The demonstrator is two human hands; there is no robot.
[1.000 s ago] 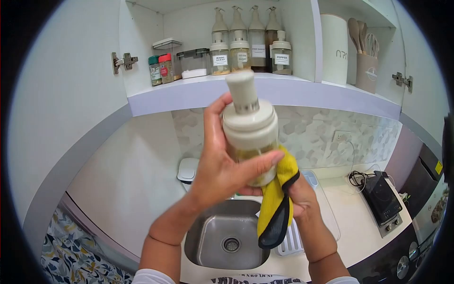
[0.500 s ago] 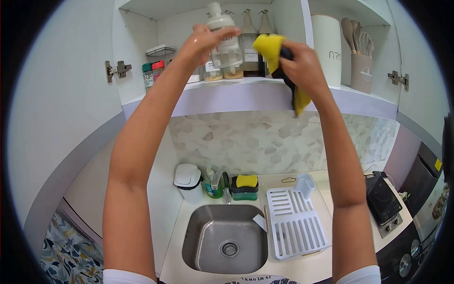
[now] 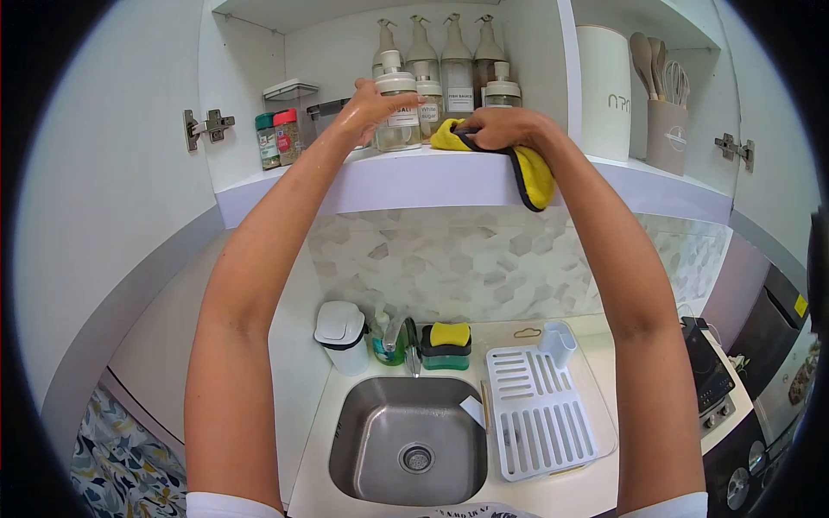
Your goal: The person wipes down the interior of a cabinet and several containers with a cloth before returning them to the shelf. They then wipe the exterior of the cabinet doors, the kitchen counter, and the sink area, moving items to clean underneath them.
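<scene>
My left hand (image 3: 373,110) is wrapped round the left side of a glass jar (image 3: 398,129) with a white lid and a label, upright at the shelf's front edge. My right hand (image 3: 501,129) presses a yellow cloth (image 3: 537,177) with black trim onto the shelf (image 3: 380,183), just right of the jar; part of the cloth hangs over the edge. Behind the jar stand a white sugar jar (image 3: 429,108) and several pump bottles (image 3: 458,73). Another white-lidded jar (image 3: 503,91) is partly hidden behind my right hand.
Two spice bottles (image 3: 287,134) stand at the shelf's left, by a cabinet hinge (image 3: 210,127). To the right are a white canister (image 3: 602,95) and a utensil holder (image 3: 667,138). Below are a sink (image 3: 406,432), a faucet (image 3: 404,341), sponges (image 3: 449,337) and a dish rack (image 3: 540,414).
The jar has gone from in front of me up to the shelf and now rests on its edge. My right hand has lowered the cloth onto the shelf beside it.
</scene>
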